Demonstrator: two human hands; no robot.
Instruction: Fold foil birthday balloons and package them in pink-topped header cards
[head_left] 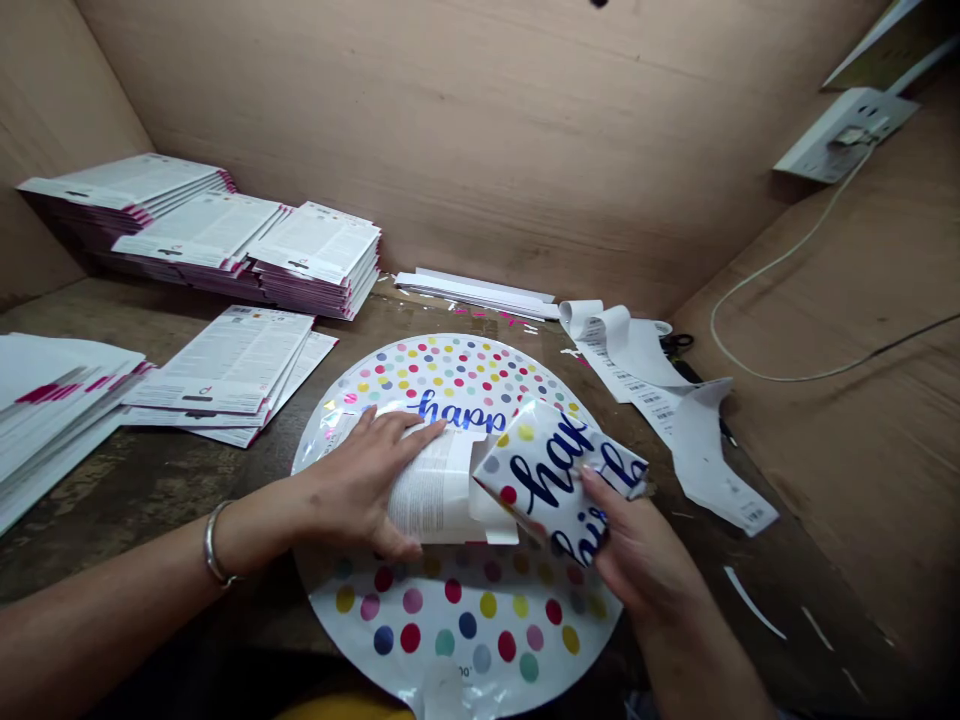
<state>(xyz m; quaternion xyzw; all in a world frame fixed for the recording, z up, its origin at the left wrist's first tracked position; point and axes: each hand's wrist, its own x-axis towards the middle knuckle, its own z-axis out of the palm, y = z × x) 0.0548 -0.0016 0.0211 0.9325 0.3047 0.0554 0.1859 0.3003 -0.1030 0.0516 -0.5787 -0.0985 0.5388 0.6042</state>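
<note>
A round, flat foil balloon (450,620) with coloured dots and blue lettering lies on the table in front of me. On top of it is a white printed paper packet (439,490), its open end facing right. My left hand (375,480) grips this packet from the left, thumb at the near edge and fingers across the far side. In my right hand (637,550) is a folded foil balloon (551,475) with the same dots and lettering, pinched under my thumb. Its left corner touches the packet's open end; whether it reaches inside I cannot tell.
Stacks of white packets with pink edges (315,245) stand at the back left, with more packets (225,360) nearer. A curling strip of barcode labels (652,390) lies right, beside black-handled scissors (677,342). A power strip (847,135) with a cable hangs on the right wall.
</note>
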